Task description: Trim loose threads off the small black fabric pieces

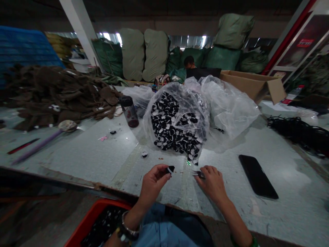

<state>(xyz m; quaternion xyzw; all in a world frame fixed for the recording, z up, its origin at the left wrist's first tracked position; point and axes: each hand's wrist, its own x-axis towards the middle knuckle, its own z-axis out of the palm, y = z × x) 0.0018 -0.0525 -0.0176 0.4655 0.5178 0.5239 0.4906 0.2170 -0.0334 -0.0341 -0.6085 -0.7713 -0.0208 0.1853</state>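
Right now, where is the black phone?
In the head view, the phone lies flat on the table, right of the right hand.

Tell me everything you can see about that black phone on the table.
The phone is a dark, flat slab with rounded corners and a smooth, slightly glossy face; its screen looks unlit. It lies flat on the pale table, slanting, to the right of the right hand. Neither hand touches it.
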